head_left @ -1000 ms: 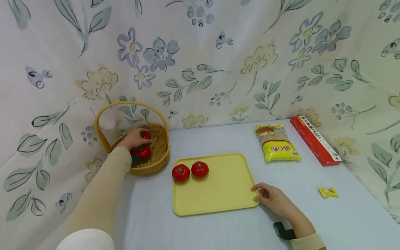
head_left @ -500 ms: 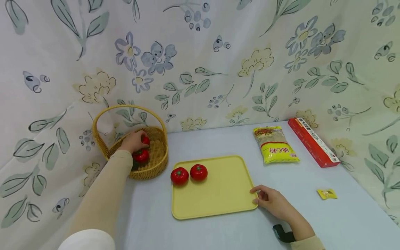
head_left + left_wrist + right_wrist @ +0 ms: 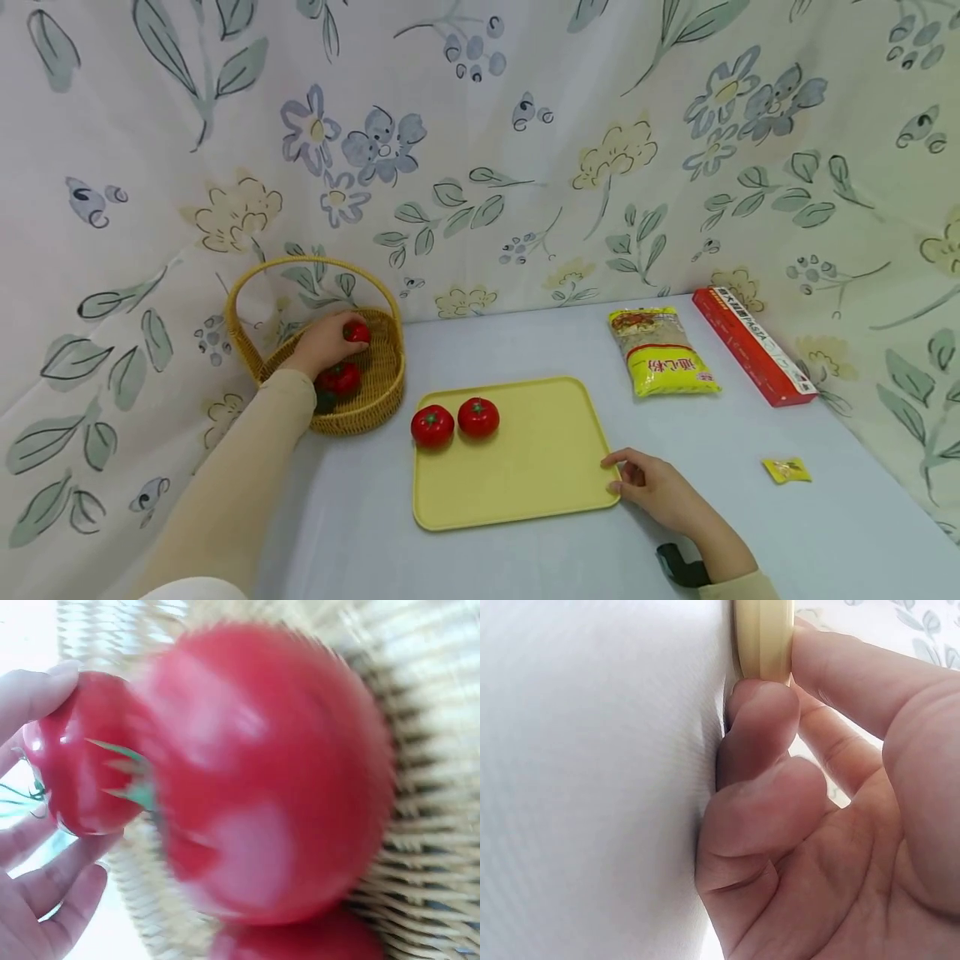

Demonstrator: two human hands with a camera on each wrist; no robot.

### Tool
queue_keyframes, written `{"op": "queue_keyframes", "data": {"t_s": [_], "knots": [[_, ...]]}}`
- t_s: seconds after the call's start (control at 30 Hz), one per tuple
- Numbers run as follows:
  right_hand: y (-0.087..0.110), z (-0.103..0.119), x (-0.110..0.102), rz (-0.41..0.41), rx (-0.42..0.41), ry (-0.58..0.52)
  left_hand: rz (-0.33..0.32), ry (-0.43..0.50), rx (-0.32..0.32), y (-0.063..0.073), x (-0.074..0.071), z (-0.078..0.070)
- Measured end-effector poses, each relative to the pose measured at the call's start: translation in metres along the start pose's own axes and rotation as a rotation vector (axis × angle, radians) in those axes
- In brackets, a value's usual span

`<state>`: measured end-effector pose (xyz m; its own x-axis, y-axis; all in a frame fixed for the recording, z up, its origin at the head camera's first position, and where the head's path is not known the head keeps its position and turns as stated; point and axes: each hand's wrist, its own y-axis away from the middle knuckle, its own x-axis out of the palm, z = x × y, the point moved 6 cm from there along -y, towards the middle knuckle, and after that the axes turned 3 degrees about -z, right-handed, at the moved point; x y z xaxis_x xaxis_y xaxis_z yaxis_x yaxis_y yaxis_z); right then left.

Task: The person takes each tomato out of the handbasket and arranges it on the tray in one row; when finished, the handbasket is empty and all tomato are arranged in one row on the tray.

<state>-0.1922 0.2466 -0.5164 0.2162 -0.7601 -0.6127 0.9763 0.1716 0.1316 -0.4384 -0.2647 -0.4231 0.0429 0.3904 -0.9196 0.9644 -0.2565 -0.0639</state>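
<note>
My left hand (image 3: 327, 340) reaches over the wicker basket (image 3: 384, 392) and grips a red tomato (image 3: 356, 332) between thumb and fingers. In the left wrist view this tomato (image 3: 86, 754) shows at the left, while a larger, blurred tomato (image 3: 270, 765) fills the middle. Under my wrist, another tomato (image 3: 342, 379) lies in the basket. My right hand (image 3: 660, 493) pinches the near right corner of the yellow tray (image 3: 525, 467); in the right wrist view the fingertips meet the tray's rim (image 3: 765, 645). Two tomatoes, one left (image 3: 432, 427) and one right (image 3: 478, 417), sit at the tray's far left.
Behind the tray lies a yellow-and-clear food bag (image 3: 663, 352), with a long red pasta box (image 3: 753, 346) to its right. A small yellow packet (image 3: 787, 470) is on the white table (image 3: 570, 558) at the right. A floral curtain (image 3: 480, 233) hangs behind.
The tomato in my left hand has come up slightly and to the right, showing more clearly above the basket floor. My right hand keeps its hold on the tray corner.
</note>
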Motion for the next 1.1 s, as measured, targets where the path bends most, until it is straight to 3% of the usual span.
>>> {"op": "queue_keyframes", "data": {"t_s": [0.13, 0.3, 0.47, 0.6, 0.73, 0.83, 0.97, 1.1], "knots": [[0.000, 0.001, 0.000, -0.001, -0.014, -0.004, -0.024, 0.038, 0.012, 0.014, -0.011, -0.018], [0.001, 0.000, 0.001, -0.005, -0.003, 0.000, -0.054, 0.055, 0.008, 0.040, -0.021, -0.041], [0.002, 0.000, 0.000, -0.006, -0.020, -0.004, -0.070, 0.043, 0.025, 0.065, -0.019, -0.070], [0.001, 0.000, 0.000, -0.012, -0.013, -0.006, -0.104, 0.072, 0.076, 0.076, -0.013, -0.098], [0.000, -0.002, 0.000, -0.014, 0.002, 0.000, -0.108, 0.118, 0.131, 0.081, -0.002, -0.134], [-0.001, -0.003, 0.000, -0.011, -0.003, 0.006, -0.067, 0.145, 0.194, 0.081, 0.012, -0.166], [-0.002, -0.003, 0.000, -0.014, -0.005, 0.003, 0.005, 0.125, 0.288, 0.076, 0.038, -0.205], [0.000, -0.003, 0.001, -0.014, -0.009, -0.008, 0.077, 0.061, 0.361, 0.070, 0.069, -0.233]]}}
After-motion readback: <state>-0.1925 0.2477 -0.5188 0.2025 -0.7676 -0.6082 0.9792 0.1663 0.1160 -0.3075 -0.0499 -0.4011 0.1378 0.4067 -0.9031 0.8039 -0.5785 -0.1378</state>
